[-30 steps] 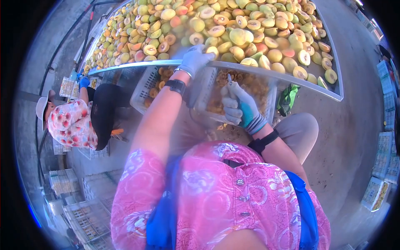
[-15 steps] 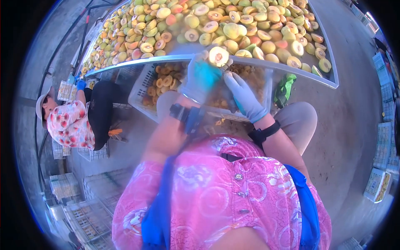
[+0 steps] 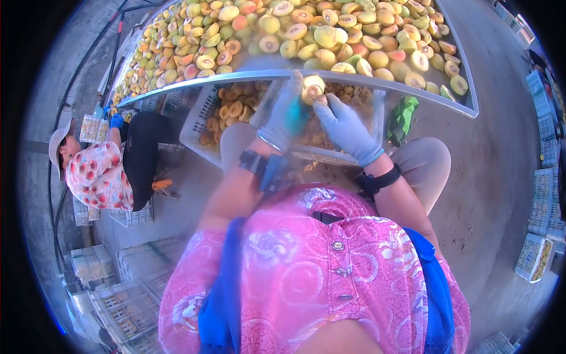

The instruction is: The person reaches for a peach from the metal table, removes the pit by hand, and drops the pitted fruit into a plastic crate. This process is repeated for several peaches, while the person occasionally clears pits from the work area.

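Note:
A peach half (image 3: 312,84) with pale yellow flesh and a brownish centre sits just past the metal edge of the table. My left hand (image 3: 284,117), in a light glove with a teal palm, is closed around it from the left. From the right, my gloved right hand (image 3: 349,128) presses its pinched fingertips against the fruit's cut face. Whatever those fingers grip is hidden. Below both hands are two white crates, the left one (image 3: 199,125) holding cut peach halves and the right one (image 3: 378,118) holding small brownish pieces.
The metal-edged table (image 3: 425,92) in front carries a heap of halved peaches. Beside the right crate lies a green bag (image 3: 402,121). Another person (image 3: 100,177) sits at the far left. Stacked crates (image 3: 127,312) stand at lower left, more crates (image 3: 533,258) along the right.
The peach half has tipped and my right fingers have moved onto its cut face. My right hand has turned and come slightly right. The left hand still holds the fruit.

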### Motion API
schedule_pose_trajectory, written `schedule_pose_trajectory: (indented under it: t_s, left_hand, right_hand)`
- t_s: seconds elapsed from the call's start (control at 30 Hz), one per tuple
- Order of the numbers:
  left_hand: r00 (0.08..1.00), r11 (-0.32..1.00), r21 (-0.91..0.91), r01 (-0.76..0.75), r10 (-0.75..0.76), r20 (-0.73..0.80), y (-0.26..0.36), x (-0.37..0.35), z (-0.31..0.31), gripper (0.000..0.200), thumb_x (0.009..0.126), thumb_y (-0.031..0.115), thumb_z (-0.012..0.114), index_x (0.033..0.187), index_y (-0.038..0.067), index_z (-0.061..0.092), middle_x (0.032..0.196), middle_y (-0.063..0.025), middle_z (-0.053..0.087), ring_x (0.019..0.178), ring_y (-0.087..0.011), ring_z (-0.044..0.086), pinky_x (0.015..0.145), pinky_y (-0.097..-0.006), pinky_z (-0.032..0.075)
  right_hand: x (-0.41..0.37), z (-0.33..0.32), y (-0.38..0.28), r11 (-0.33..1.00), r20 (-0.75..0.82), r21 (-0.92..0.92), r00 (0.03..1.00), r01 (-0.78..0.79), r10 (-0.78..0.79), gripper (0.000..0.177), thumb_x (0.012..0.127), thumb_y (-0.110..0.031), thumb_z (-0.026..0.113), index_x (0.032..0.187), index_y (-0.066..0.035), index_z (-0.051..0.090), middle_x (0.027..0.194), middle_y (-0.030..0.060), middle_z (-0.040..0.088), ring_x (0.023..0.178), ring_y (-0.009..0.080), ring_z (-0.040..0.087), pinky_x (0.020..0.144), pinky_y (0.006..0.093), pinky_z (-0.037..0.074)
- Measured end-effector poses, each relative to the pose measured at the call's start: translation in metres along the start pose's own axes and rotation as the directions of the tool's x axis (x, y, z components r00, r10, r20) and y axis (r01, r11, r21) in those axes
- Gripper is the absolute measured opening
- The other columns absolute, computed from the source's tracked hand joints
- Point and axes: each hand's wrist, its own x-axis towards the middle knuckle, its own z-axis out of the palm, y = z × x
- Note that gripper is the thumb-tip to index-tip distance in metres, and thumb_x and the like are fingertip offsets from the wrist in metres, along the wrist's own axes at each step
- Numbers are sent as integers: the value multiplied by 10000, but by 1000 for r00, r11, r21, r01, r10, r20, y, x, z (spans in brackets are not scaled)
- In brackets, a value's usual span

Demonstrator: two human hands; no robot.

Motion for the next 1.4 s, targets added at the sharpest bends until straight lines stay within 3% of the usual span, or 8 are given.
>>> schedule_pose_trajectory:
  t_s: [0.3,0.5,0.73,0.9,1.03,1.1,1.2,1.4]
  left_hand:
    - [997,997,0,71,-71,-31,-12,5,-13,595,978,589,370,1039,45,604,880,-10,585,808,-105,560,728,-222,476]
    - [987,963,263,66,-25,-156,-9,-8,-4,612,941,624,434,1050,38,577,806,-12,563,707,-87,529,639,-230,464]
    - [949,814,488,315,-271,-161,3,-4,-23,542,953,556,490,902,40,645,803,-23,585,687,-102,522,633,-217,446]
    - [926,734,572,365,-349,-143,6,10,-31,566,925,559,540,1022,12,651,961,-86,654,812,-144,637,714,-267,529]
    - [998,956,289,39,-24,-58,-13,3,-27,559,963,533,478,1094,6,608,984,-101,656,831,-177,645,739,-320,547]
    - [983,995,97,-28,45,-179,-32,2,-28,567,964,547,460,1095,14,601,996,-114,656,833,-194,644,747,-335,553]
    - [974,996,-68,54,-67,-217,-14,-5,4,548,966,541,458,1052,21,610,1029,-123,635,864,-221,625,791,-349,538]
    - [971,996,34,87,-77,-227,-2,-7,9,520,970,517,470,1004,18,612,961,-118,633,824,-238,626,757,-365,548]
  right_hand:
    - [-2,5,1,991,13,-136,1000,10,-8,348,1000,-305,488,1115,16,560,889,108,634,835,188,612,762,331,477]
    - [-8,6,7,934,57,-357,998,6,15,378,987,-324,487,1120,24,548,924,264,647,871,416,636,743,438,485]
    - [-22,15,28,949,126,-311,992,55,-16,361,982,-322,489,1077,24,535,865,290,630,819,467,610,692,514,468]
    - [-21,24,36,993,28,-113,999,38,-35,405,1002,-344,458,1146,28,524,842,239,639,740,395,634,683,456,486]
    - [-14,27,32,990,-42,121,996,78,-73,407,1010,-375,447,1145,0,533,745,111,602,591,232,584,567,359,475]
    - [-14,25,20,854,161,410,947,-321,279,374,1007,-406,449,1102,-56,543,657,-15,485,478,86,435,426,256,364]
    - [-19,12,-3,646,351,563,857,-515,377,340,998,-428,457,1051,-102,539,618,-63,419,422,38,328,370,200,234]
    - [-20,1,-1,522,526,599,790,-607,314,330,998,-437,452,1043,-121,535,611,-85,400,415,35,304,368,199,211]
